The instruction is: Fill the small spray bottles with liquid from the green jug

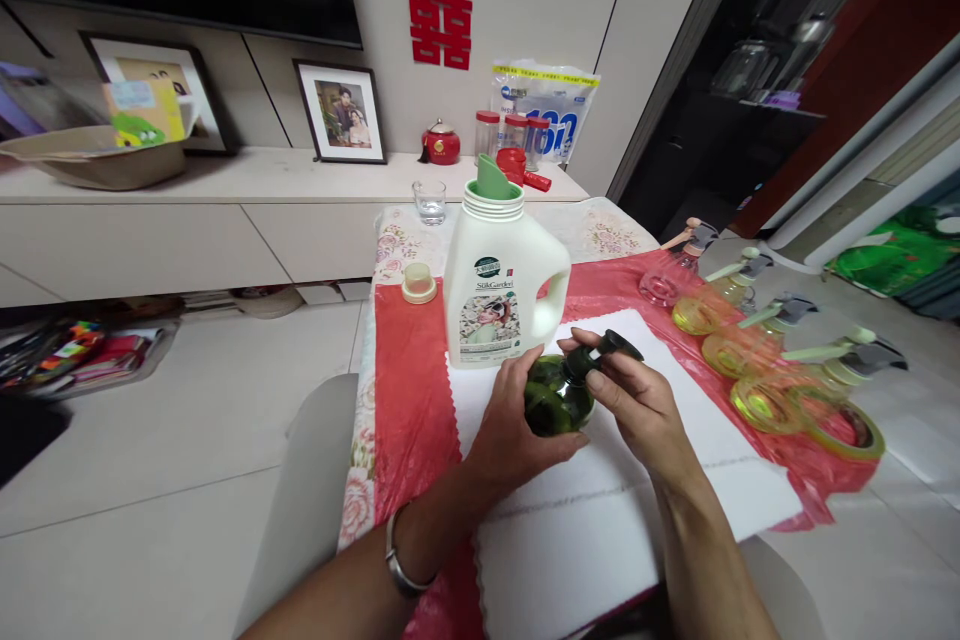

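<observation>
A dark green pump bottle [555, 398] is held tilted over a white cloth [577, 530]. My left hand [510, 420] wraps round its body, thumb below and fingers behind. At its neck, my right hand [634, 400] grips the black pump head [600, 354] between thumb and fingers. Just behind stands a large white detergent jug [491, 265] with a handle, its cap off and a green spout [493, 177] showing in the mouth. A pale translucent cap [418, 282] lies on the table left of the jug.
Several clear spray bottles [765, 390] with yellow or pink liquid line the right side, beside a roll of tape [855, 435]. A red plastic sheet [411, 370] covers the table. Behind the jug stands a glass cup [430, 202]. A low cabinet [300, 182] runs along the wall.
</observation>
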Demonstrator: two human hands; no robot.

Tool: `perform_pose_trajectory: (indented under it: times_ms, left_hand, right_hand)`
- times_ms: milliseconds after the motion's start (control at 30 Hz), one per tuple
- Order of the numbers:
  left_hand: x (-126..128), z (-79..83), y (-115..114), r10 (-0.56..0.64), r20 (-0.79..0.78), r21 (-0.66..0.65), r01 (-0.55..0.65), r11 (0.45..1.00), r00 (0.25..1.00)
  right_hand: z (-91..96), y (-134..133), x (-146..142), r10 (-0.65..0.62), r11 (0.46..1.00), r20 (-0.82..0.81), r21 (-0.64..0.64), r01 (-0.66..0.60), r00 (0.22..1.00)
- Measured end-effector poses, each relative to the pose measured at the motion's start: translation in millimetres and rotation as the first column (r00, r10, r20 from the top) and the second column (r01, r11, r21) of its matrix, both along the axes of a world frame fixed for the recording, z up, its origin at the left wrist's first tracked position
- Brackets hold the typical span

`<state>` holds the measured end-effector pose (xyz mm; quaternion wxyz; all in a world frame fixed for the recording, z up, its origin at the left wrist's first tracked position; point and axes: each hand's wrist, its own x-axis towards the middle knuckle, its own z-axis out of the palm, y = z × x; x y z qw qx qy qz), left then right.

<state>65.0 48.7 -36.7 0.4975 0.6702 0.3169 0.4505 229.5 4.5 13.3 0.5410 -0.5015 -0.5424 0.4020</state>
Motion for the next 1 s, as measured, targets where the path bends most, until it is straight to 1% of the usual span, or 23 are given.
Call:
perform_pose_trajectory:
  times_ms: [100, 267, 333, 400, 467, 533, 667, 833, 867, 1000]
  left_hand:
    - [0.3, -1.3, -0.2, -0.015, 0.010, -0.022, 0.016, 1.000, 1.000]
    - [0.8, -4.3, -1.2, -0.014, -0.015, -0.022, 0.014, 1.000, 1.000]
    - [0.6, -4.1, -1.5, -0.021, -0.019, -0.041, 0.020, 0.999, 1.000]
    - [0.3, -3.2, -1.7, -0.038, -0.012, -0.071, 0.037, 0.997, 0.999]
    - [0.0, -2.5, -1.6, -0.049, 0.016, -0.108, 0.050, 0.993, 0.999]
    - [0.1, -2.6, -1.6, -0.052, 0.055, -0.136, 0.059, 0.989, 0.997]
    - [0.7, -4.1, -1.8, -0.054, 0.062, -0.138, 0.062, 0.988, 0.997]
    - [1.0, -4.8, -2.3, -0.042, 0.009, -0.095, 0.043, 0.995, 0.999]
    - [0.9, -4.7, -2.3, -0.044, 0.006, -0.092, 0.044, 0.995, 0.999]
    - [0.3, -3.8, -1.7, -0.049, 0.031, -0.130, 0.053, 0.990, 0.998]
  right_hand:
    - [-3.9, 1.1, 0.7, 0.021, 1.000, -0.047, -0.012, -0.022, 0.999]
    - [-7.4, 6.3, -4.9, -0.093, 0.996, -0.029, 0.012, 0.094, 0.995]
    - [-7.2, 7.3, -6.2, -0.111, 0.993, -0.015, 0.041, 0.111, 0.994]
    - [-7.1, 6.9, -4.9, -0.068, 0.996, -0.014, 0.062, 0.069, 0.998]
    - [-8.1, 5.7, -1.8, -0.002, 0.998, -0.047, 0.063, 0.005, 0.999]
    - [-10.2, 4.7, 1.2, 0.024, 0.998, -0.090, 0.061, -0.019, 0.996]
    - [-13.4, 6.1, 1.1, -0.021, 0.997, -0.142, 0.075, 0.032, 0.990]
    - [-8.0, 8.8, -4.2, -0.121, 0.987, -0.155, 0.088, 0.136, 0.980]
    - [-6.9, 8.5, -4.5, -0.123, 0.986, -0.148, 0.093, 0.138, 0.981]
    - [-7.6, 6.0, -1.8, -0.002, 0.995, -0.163, 0.099, 0.019, 0.987]
